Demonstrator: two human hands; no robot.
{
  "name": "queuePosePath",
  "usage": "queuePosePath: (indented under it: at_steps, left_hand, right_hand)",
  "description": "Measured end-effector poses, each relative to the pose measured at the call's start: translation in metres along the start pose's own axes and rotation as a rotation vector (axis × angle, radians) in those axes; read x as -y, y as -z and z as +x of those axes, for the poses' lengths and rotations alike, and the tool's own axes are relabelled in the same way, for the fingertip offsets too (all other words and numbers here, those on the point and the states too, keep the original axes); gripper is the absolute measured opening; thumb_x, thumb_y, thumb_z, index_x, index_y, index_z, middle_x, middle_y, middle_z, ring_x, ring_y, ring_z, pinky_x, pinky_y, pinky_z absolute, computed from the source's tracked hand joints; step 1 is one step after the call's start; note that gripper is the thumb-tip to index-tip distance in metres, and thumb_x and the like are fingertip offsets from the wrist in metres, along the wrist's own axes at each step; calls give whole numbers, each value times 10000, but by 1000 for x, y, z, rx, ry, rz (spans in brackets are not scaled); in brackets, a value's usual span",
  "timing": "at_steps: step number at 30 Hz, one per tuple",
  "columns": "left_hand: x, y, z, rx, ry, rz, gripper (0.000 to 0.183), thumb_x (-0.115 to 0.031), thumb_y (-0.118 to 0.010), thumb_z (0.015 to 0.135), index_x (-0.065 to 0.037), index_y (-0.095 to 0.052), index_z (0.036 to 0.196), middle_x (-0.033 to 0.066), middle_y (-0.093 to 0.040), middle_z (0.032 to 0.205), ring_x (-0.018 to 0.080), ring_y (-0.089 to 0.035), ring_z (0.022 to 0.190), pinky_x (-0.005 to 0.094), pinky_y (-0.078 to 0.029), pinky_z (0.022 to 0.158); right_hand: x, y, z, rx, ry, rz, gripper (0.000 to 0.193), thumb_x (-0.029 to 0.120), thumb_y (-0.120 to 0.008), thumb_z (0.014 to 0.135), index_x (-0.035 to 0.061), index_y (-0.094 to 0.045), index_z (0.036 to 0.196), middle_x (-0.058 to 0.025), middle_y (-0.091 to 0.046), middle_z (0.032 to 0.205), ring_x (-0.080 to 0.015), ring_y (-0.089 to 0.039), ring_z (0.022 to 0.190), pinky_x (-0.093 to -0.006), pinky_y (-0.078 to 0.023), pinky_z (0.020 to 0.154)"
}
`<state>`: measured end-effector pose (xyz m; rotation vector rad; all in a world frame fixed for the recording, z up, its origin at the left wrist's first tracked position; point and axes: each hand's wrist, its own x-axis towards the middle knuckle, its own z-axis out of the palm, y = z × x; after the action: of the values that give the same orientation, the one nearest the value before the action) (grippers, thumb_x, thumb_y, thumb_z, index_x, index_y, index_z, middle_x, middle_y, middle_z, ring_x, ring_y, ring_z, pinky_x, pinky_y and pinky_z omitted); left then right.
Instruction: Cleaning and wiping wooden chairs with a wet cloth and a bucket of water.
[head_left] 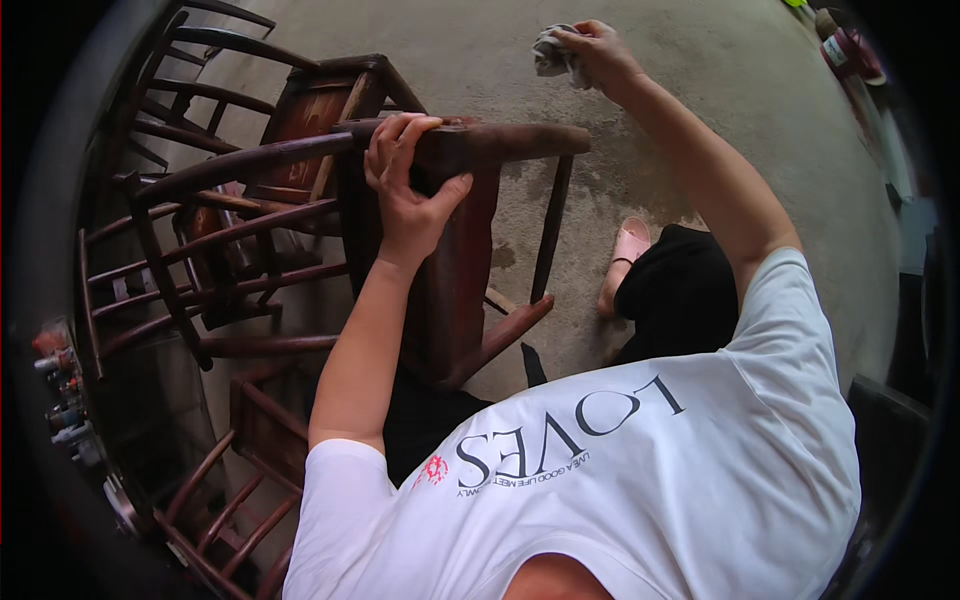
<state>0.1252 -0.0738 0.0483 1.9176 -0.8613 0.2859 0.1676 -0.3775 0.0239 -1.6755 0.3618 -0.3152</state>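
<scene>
A dark reddish-brown wooden chair [465, 260] lies tipped in front of me, its seat edge and legs turned up toward my side. My left hand [408, 190] grips the chair's upper frame, fingers over the top and thumb on the near face. Away from the chair, at the upper right, my right hand [603, 62] is closed on a crumpled grey-white cloth [560, 56]. The cloth hangs over the floor and touches nothing else.
More dark wooden chairs [315, 110] crowd the left side, with another chair [270, 425] at lower left. Small items [65, 400] sit at the far left edge. Wet patches mark the concrete floor [470, 60]. My foot in a pink slipper [632, 243] is right of the chair.
</scene>
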Motion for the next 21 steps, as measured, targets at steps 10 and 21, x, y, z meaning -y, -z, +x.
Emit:
queuePosePath:
  at_steps: [10,21]
  left_hand:
    - [51,-98,58,261,258,299,799,-567,-578,739,-319,-216,1406,74,-139,1453,262,-87,1366,638,-15,1014]
    - [71,-128,27,810,553,565,738,-715,-361,797,-425,-74,1413,-7,80,1513,243,85,1389,690,24,991]
  right_hand:
    - [28,38,-153,-53,-336,892,264,194,-399,948,22,-569,1053,-47,-650,844,-110,-633,687,-232,-490,494]
    - [35,54,-147,-54,-344,854,270,213,-381,949,63,-561,1083,-31,-665,804,-94,-631,615,-239,-466,403]
